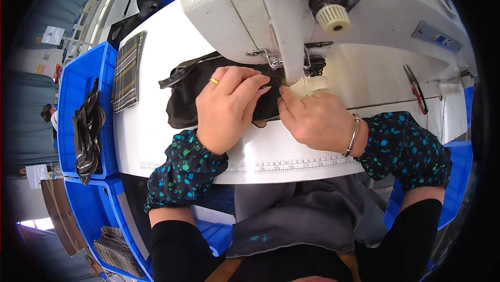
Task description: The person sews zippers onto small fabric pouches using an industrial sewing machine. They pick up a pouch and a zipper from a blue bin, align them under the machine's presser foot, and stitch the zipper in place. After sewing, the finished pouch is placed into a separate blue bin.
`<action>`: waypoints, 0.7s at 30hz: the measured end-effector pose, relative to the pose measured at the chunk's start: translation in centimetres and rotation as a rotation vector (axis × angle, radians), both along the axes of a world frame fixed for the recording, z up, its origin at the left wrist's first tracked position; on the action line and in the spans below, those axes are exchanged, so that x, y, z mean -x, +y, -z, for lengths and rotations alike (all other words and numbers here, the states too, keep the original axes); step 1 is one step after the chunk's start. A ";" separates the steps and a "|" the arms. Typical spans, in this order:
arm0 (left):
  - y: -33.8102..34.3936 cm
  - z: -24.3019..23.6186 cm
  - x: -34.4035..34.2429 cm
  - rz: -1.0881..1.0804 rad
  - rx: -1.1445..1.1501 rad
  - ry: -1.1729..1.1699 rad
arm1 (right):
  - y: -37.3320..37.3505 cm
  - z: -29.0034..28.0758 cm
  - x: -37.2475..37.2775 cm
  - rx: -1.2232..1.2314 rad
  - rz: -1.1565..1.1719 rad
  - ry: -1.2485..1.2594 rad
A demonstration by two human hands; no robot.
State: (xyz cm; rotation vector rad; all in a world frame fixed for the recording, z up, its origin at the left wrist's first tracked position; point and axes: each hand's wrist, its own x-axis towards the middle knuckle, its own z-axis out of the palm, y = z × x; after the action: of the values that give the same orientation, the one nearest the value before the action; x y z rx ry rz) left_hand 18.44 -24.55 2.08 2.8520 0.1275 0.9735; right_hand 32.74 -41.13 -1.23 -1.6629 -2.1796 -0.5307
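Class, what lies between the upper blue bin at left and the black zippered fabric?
In the head view, a plaid cloth piece lies there on the white tabletop.

Zippered cloth [182,109]: on sewing table [143,139], beside sewing machine head [224,19]
Scissors [416,92]: table's right
Fabric panel [128,72]: table's left edge
Bins [109,139]: left of table

Part of the black cloth [182,109] is hidden by the hands [227,104]; the sewing machine [286,21] is cut off at the top; a distant person [53,118] is barely made out.
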 end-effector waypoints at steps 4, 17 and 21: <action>-0.9 -0.2 0.5 0.049 -0.093 0.097 | 0.1 0.1 0.0 -0.040 -0.011 0.010; -2.1 1.1 0.6 0.095 0.095 0.216 | -1.1 0.3 1.8 -0.019 -0.042 -0.019; -2.5 1.0 0.3 0.079 0.147 0.227 | -1.1 0.4 2.0 -0.035 -0.035 -0.015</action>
State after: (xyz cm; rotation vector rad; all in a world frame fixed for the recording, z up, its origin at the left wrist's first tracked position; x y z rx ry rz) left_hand 18.10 -27.08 1.04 2.7973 0.1025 0.5975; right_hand 30.77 -42.22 -1.59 -1.6049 -2.1936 -0.5701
